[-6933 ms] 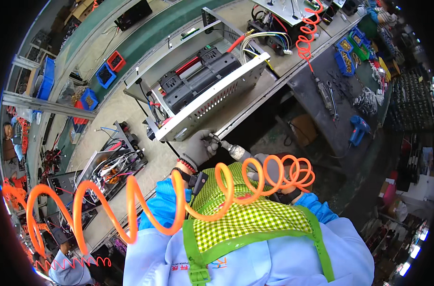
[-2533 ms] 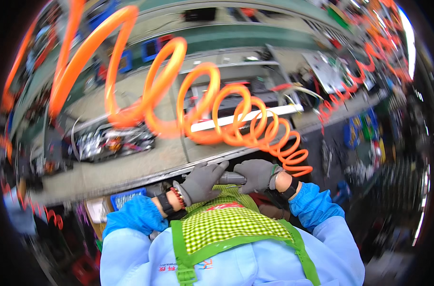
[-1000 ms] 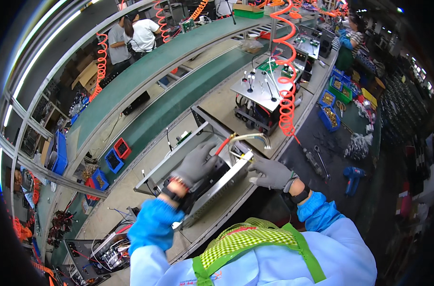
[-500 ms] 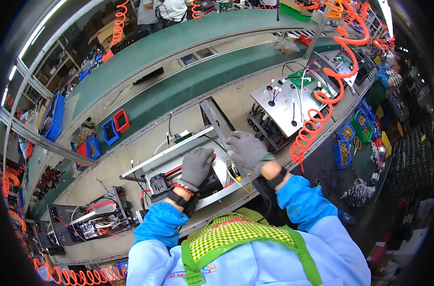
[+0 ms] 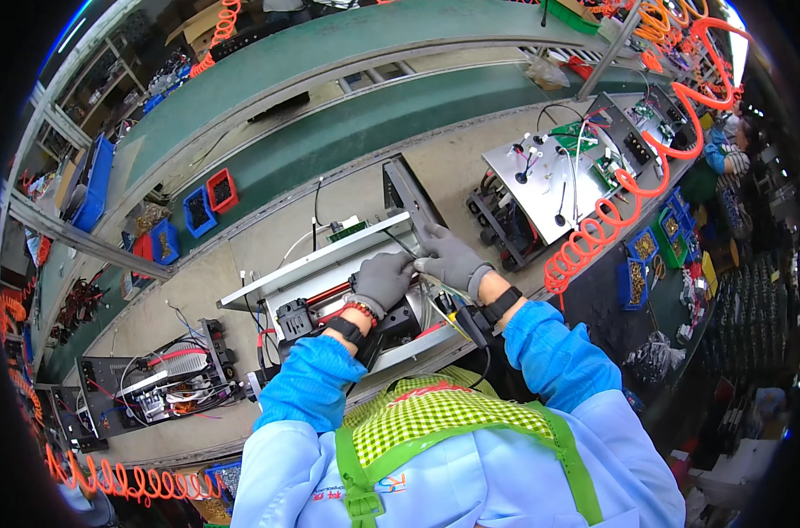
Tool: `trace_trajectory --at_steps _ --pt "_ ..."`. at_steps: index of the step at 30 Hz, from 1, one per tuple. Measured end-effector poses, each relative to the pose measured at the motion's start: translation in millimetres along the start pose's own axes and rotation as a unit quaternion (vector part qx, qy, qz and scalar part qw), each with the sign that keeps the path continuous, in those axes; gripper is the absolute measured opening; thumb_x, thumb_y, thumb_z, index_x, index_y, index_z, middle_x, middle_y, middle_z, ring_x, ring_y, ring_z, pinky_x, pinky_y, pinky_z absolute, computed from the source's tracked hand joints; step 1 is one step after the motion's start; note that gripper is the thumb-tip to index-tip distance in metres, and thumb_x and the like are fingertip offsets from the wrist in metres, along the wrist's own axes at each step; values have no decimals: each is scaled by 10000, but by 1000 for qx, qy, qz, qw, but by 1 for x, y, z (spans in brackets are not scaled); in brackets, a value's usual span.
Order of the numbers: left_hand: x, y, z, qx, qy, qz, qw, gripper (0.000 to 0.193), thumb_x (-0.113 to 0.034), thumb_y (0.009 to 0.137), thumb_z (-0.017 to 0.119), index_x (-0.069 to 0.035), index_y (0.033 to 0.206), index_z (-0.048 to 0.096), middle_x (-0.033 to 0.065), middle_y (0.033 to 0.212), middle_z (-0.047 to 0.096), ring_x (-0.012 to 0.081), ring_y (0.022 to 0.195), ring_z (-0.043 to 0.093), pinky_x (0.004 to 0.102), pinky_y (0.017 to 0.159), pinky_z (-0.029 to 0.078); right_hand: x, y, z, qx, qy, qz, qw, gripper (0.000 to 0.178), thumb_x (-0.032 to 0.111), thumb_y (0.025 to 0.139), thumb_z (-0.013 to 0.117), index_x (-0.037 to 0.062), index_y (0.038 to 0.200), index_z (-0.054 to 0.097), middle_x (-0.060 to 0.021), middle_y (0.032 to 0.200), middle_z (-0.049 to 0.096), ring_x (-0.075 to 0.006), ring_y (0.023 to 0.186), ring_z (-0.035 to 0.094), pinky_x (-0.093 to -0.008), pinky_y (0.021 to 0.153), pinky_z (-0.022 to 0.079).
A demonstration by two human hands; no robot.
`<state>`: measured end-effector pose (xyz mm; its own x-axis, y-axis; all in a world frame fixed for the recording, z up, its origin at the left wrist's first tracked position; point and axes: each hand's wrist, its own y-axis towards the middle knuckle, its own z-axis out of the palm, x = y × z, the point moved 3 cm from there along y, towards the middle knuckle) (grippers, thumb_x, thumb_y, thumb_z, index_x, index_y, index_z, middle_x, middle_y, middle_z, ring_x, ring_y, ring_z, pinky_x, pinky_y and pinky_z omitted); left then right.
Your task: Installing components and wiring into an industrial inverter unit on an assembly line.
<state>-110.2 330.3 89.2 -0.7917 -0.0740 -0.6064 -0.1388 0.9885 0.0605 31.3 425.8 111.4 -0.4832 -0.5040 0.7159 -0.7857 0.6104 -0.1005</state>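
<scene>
A metal equipment chassis (image 5: 316, 268) with a long silver side wall stands in front of me, holding wires, red cables and black parts. My gloved left hand (image 5: 384, 280) reaches inside it, fingers curled. My gloved right hand (image 5: 451, 262) is beside it, fingertips close to the left ones. A thin black cable (image 5: 394, 238) runs over the silver wall to where the fingertips meet, and both hands appear closed on it; the grip itself is partly hidden. Pale wires (image 5: 431, 290) hang below the right hand. A black block-shaped part (image 5: 292, 319) sits left of my left hand.
At the right stands another unit with a silver plate (image 5: 540, 189); a coiled orange air hose (image 5: 604, 220) hangs before it. A further open unit (image 5: 158, 387) lies at left. Red (image 5: 222, 190) and blue bins (image 5: 199, 213) stand beyond the chassis. A black panel (image 5: 409, 189) rises behind my right hand.
My hands have come together over the chassis, the left moving right and up, the right closing its spread fingers. The view has shifted slightly.
</scene>
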Motion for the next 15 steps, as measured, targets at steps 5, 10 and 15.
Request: trace_trajectory --at_steps 5,10,15 --pt "12 15 18 56 -89 0 994 338 -277 814 661 -126 1117 676 172 1012 690 343 953 654 426 829 505 14 -20 -7 9 36 -41 998 327 281 841 650 97 1108 697 -266 1418 430 -411 1301 436 -410 1091 357" --pt "13 -2 -37 85 -1 -20 996 321 -305 858 650 -76 1082 672 161 975 690 333 948 651 412 827 504 -1 -72 -57 40 99 62 992 522 329 955 541 6 1363 500 -193 1402 495 -302 1321 453 -361 1095 345" --pt "-10 -28 -48 -13 10 122 992 281 -204 832 609 -114 1097 637 131 1042 662 332 972 622 452 820 504 24 -129 -57 115 178 170 962 699 336 923 596 -12 1461 316 -200 1325 536 -270 1185 560 -349 1018 419"
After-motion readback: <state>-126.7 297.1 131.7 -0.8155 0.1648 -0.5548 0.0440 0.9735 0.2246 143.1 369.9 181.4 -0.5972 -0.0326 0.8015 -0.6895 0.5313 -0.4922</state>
